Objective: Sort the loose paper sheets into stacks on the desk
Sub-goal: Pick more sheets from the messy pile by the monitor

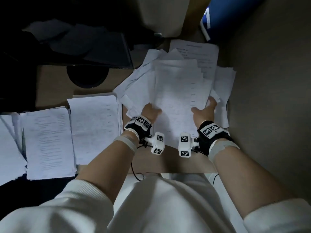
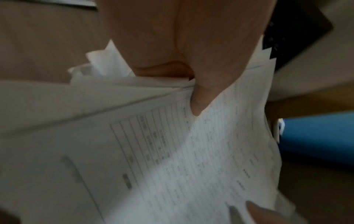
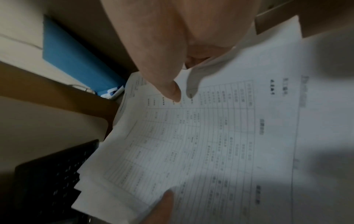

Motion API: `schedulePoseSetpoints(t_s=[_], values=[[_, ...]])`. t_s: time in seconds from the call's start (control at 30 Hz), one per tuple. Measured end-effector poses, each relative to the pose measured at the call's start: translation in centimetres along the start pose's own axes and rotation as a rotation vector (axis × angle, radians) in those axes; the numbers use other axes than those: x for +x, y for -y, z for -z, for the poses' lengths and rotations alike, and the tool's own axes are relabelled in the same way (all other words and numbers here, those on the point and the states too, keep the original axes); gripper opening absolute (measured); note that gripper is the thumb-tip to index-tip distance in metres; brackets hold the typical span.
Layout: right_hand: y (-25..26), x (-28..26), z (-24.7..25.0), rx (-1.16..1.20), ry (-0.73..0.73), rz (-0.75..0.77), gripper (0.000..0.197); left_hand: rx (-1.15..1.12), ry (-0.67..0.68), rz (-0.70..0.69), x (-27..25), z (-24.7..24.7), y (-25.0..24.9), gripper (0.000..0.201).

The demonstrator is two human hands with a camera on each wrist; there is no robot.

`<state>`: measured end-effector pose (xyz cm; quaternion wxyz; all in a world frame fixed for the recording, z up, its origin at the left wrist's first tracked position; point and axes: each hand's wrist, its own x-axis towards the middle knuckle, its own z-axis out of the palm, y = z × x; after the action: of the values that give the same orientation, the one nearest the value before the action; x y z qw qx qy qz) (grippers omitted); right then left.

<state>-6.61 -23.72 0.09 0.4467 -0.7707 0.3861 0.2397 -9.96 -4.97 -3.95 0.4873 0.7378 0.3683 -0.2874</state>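
Observation:
A messy bundle of loose printed sheets [image 1: 176, 98] is fanned out in the middle right of the desk [image 1: 53, 84]. My left hand [image 1: 151, 111] grips its near left edge, thumb on top and fingers underneath. My right hand [image 1: 205, 110] grips its near right edge the same way. In the left wrist view the left hand [image 2: 191, 60] pinches the sheets [image 2: 191, 151]. The right wrist view shows my right hand [image 3: 162, 53] with its thumb on a sheet printed with a table [image 3: 210, 144]. Two neat stacks [image 1: 94, 128] [image 1: 48, 145] lie to the left.
More paper [image 1: 8, 148] lies at the far left edge. A printed sheet [image 1: 198, 54] lies behind the bundle. A dark keyboard [image 1: 101, 52] sits at the back left, a round cable hole [image 1: 87, 76] in front of it. A blue folder [image 1: 218, 17] stands at the back right.

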Motion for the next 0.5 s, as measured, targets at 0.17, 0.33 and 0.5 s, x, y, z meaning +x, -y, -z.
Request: schedulePoseSetpoints(t_s=[0.17, 0.33, 0.5], values=[[0.6, 0.0, -0.1, -0.209, 0.095, -0.073, 0.069, -0.281, -0.11, 0.067, -1.4, -0.1, 1.7, 0.03], [0.2, 0.4, 0.4, -0.365, 0.23, -0.101, 0.061, -0.378, -0.036, 0.122, -2.0, -0.4, 2.5, 0.041], [1.0, 0.6, 0.9, -0.34, 0.254, -0.029, 0.059, -0.396, -0.131, 0.05, -3.1, -0.3, 1.2, 0.042]])
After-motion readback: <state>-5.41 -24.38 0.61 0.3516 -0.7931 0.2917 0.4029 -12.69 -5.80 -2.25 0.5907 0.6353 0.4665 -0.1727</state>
